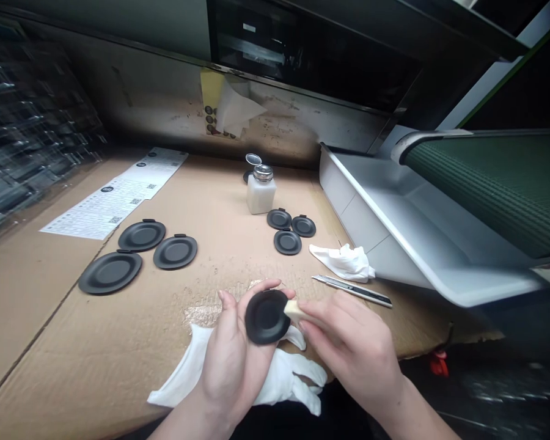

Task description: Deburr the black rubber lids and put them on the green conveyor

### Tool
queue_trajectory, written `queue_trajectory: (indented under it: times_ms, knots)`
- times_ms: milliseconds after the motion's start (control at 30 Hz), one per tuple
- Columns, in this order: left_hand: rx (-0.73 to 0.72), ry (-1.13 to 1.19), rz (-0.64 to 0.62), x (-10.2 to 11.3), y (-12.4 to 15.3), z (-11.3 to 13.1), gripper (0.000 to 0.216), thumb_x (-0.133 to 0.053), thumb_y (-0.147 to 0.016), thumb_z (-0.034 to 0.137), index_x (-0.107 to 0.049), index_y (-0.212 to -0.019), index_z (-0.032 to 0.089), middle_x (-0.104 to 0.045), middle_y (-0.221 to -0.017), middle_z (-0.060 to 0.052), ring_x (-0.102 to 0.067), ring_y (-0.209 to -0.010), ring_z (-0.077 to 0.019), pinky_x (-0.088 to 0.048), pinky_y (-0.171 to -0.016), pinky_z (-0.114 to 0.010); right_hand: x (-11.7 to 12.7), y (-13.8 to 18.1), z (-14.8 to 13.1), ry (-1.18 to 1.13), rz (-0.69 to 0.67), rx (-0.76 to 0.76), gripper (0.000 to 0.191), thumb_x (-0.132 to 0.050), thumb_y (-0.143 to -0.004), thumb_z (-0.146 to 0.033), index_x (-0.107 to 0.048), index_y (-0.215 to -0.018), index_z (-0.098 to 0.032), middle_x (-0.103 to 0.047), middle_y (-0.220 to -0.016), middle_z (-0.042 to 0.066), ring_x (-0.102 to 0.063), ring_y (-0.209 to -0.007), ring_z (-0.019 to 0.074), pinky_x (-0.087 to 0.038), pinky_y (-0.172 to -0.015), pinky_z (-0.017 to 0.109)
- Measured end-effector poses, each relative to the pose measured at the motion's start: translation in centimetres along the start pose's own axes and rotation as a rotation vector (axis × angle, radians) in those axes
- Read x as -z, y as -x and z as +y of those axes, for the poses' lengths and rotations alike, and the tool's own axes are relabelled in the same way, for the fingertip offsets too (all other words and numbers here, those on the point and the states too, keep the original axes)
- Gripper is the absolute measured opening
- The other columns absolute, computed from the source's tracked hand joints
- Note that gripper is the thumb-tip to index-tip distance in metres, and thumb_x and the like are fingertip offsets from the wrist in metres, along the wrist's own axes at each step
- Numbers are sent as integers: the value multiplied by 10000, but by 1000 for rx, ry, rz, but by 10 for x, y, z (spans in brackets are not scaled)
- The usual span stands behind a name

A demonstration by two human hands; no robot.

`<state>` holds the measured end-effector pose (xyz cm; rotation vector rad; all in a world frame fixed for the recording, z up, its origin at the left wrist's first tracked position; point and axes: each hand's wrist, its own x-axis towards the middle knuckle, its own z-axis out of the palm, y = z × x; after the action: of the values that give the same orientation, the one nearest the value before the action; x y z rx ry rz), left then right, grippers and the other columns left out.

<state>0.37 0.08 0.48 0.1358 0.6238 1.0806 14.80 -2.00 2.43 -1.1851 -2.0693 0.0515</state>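
Note:
My left hand [227, 357] is closed around a round black plastic lid [266, 319] with a shallow recess, its face turned up toward me. Between the fingers and thumb of my right hand [355, 342] is a cream-coloured block [294, 310], possibly an eraser; its tip meets the lid's right rim. Most of the block is hidden by my fingers. White gloves [297, 376] lie beneath my hands at the table's front edge. Three similar lids [142, 235] with small tabs rest on the left, and three smaller-looking ones [288, 242] sit farther back on the right.
A white dispenser bottle [262, 197] with its metal cap flipped up stands behind. Right of my hands are a utility knife [354, 291], a crumpled white cloth [346, 263] and a large grey tray [385, 244]. A green conveyor belt [495, 189] runs beyond. Printed label sheets [87, 214] lie left.

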Motion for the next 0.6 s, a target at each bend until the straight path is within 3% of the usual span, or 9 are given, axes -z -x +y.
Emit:
queue_trajectory:
  times_ms: [167, 267, 367, 467, 600]
  knots:
    - [-20, 26, -28, 1, 1, 0, 550, -291, -867, 534, -644, -970, 126, -666, -953, -118, -586, -968, -233, -393, -920, -356, -30, -7, -14, -71, 65, -104, 163, -503, -844, -144, -607, -967, -162, -639, -826, 48, -580, -806, 157, -488, -750, 292]
    - [-26, 15, -18, 0, 2, 0, 531, -309, -863, 533, -650, -936, 132, -664, -938, -108, -580, -983, -236, -372, -945, -355, -42, -4, -29, -39, 104, -104, 167, -480, -851, -146, -618, -946, -141, -618, -780, 62, -570, -735, 161, -488, -698, 304]
    - [-18, -4, 5, 0, 3, 0, 540, -325, -848, 554, -650, -916, 129, -664, -922, -120, -581, -979, -260, -368, -948, -384, -33, -3, -31, -19, -1, -23, 173, -470, -847, -130, -626, -918, -148, -590, -715, 45, -541, -660, 148, -460, -596, 269]
    - [-15, 17, -10, 1, 1, 0, 574, -316, -838, 578, -644, -953, 121, -662, -938, -128, -578, -977, -266, -371, -941, -397, -12, -7, -17, -34, -104, -26, 147, -497, -849, -150, -621, -921, -180, -602, -732, 26, -548, -682, 142, -449, -614, 257]
    - [2, 29, -1, 0, 1, 1, 539, -323, -853, 549, -639, -986, 132, -655, -982, -105, -583, -953, -245, -373, -933, -389, -2, -9, -7, 37, 28, -64, 169, -533, -838, -140, -598, -991, -164, -634, -790, 39, -543, -706, 148, -436, -649, 275]
